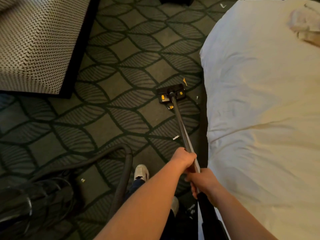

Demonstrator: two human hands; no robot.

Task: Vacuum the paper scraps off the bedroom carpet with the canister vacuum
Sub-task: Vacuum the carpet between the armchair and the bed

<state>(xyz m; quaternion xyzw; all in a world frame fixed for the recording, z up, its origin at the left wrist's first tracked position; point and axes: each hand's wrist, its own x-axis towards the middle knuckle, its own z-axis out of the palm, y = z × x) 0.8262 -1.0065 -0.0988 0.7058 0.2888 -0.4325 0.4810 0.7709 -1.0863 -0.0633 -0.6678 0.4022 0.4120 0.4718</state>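
The black floor head with yellow buttons lies flat on the dark leaf-patterned carpet, close to the bed. Its metal wand runs back toward me. My left hand grips the wand higher up; my right hand grips it just behind, where the black handle begins. A yellow paper scrap lies just past the head. One more yellow scrap sits behind it. White scraps lie beside the wand and by the bed's edge. The black hose loops left to the canister.
A bed with a white duvet fills the right side. A woven beige ottoman with a black base stands at upper left. My white shoe rests on the carpet. A white scrap lies far off; a small scrap lies near the canister.
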